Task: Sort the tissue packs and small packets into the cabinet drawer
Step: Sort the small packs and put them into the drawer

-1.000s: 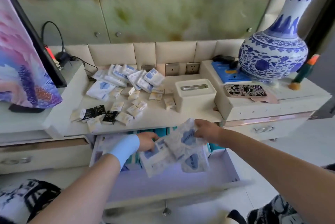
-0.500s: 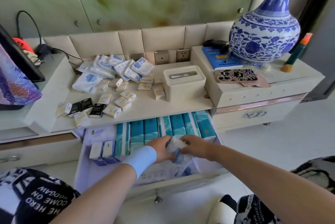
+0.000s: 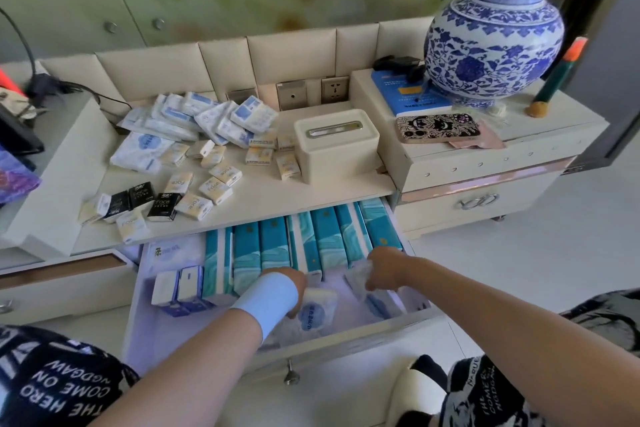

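Note:
The cabinet drawer [image 3: 346, 343] stands pulled out below the shelf. A row of teal tissue boxes [image 3: 301, 246] fills its back, and two small white packs [image 3: 180, 288] stand at its left. Both hands are inside the drawer. My left hand [image 3: 294, 284], with a light blue wristband, presses on a white tissue pack with a blue cloud [image 3: 317, 312] in the drawer's front. My right hand [image 3: 384, 271] grips another clear-wrapped tissue pack [image 3: 358, 279] at the drawer's right. On the shelf lie a heap of blue-white tissue packs [image 3: 207, 118] and several small cream and black packets [image 3: 194, 191].
A cream tissue box holder [image 3: 336, 146] stands on the shelf right of the packets. A phone [image 3: 438, 129], a blue book [image 3: 412, 97] and a large blue-white vase [image 3: 491, 46] sit on the raised right cabinet. A screen edge [image 3: 14, 149] and cables are at the left.
The packs I held above the drawer have come down into it. My hands have separated, the left toward the drawer's front middle, the right toward its right side.

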`<state>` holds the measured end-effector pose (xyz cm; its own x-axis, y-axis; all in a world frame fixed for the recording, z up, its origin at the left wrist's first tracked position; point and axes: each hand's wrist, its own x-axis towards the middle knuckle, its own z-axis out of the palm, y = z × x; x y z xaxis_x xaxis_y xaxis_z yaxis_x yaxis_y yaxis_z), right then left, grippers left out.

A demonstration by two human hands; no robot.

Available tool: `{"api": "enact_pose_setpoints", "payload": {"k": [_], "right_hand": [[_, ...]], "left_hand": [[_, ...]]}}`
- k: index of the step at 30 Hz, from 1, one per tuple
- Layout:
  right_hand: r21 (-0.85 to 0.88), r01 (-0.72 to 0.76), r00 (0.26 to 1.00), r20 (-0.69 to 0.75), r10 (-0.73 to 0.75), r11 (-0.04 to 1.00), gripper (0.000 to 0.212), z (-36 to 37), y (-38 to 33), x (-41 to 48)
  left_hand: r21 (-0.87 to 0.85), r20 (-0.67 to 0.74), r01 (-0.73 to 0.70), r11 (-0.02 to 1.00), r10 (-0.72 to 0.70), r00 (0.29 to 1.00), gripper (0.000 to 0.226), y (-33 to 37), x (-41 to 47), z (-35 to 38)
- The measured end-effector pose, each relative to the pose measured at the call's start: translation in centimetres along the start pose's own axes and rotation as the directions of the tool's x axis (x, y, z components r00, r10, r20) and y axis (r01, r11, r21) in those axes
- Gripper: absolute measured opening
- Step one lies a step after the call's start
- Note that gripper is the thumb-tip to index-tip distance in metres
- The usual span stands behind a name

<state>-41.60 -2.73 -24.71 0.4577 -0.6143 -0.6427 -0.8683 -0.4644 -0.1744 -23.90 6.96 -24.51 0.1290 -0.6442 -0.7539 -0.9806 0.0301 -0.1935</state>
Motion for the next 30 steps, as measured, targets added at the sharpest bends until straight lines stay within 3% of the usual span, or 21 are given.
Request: {"api": "enact_pose_setpoints", "payload": {"k": [2,4,5,8,12,15,18,21,24,25,27,30], "right_hand": [[-0.051,-0.077,0.997,0.006,0.077,0.996,0.008,-0.9,0.3,-0.2],[-0.086,-0.137,0.991,-0.01,0.137,0.987,0.011,-1.4,0.7,-0.2],[-0.103,-0.153,0.988,-0.01,0.153,0.983,0.011,-1.4,1.0,-0.1],[-0.167,-0.216,0.975,-0.093,0.203,0.962,0.029,-0.2,2.3,0.2],[-0.156,-0.297,0.946,-0.183,0.268,0.942,0.039,0.7,4.2,-0.1],[-0.155,-0.286,0.954,-0.137,0.266,0.946,0.036,-0.2,5.9,0.1],[-0.152,-0.289,0.956,-0.096,0.277,0.945,0.029,-0.7,6.8,0.2],[-0.2,-0.293,0.954,-0.122,0.273,0.935,0.024,-0.8,6.6,0.1],[-0.313,-0.246,0.96,-0.213,0.185,0.917,0.025,-1.0,5.4,0.0],[-0.313,-0.204,0.963,-0.232,0.133,0.928,0.025,-0.9,4.6,0.1],[-0.199,-0.107,0.974,-0.217,0.062,0.974,0.026,-0.5,2.8,0.3],[0.111,-0.014,0.999,-0.029,0.017,0.994,0.03,1.1,-0.1,1.1]], "left_hand": [[-0.003,-0.146,-0.001,1.0,0.0,0.989,0.038,1.0,-0.3,-1.4],[-0.22,-0.335,-0.088,0.971,0.009,0.942,0.027,2.3,0.0,-2.5],[-0.368,-0.362,-0.149,0.918,0.006,0.932,0.021,3.0,0.0,-2.9],[-0.651,-0.207,-0.189,0.735,0.067,0.976,0.015,5.7,1.3,-2.9],[-0.944,0.042,0.01,0.329,0.089,0.995,0.023,8.7,3.1,-2.6],[-0.973,0.006,-0.018,0.23,0.101,0.995,0.042,10.9,4.4,-2.6],[-0.995,-0.019,-0.044,0.094,0.252,0.967,0.037,13.7,5.2,-2.4],[-0.999,0.026,0.016,0.034,0.351,0.936,0.032,15.3,5.5,-2.8],[-0.994,0.105,0.101,0.029,0.336,0.936,0.012,14.3,5.1,-2.9],[-0.992,0.127,0.122,0.034,0.304,0.944,0.02,13.5,4.8,-2.9],[-0.986,0.147,0.125,0.113,0.209,0.967,0.032,11.4,4.4,-2.3],[-0.953,0.167,0.147,0.264,0.052,0.985,0.024,7.0,2.9,-0.4]]}}
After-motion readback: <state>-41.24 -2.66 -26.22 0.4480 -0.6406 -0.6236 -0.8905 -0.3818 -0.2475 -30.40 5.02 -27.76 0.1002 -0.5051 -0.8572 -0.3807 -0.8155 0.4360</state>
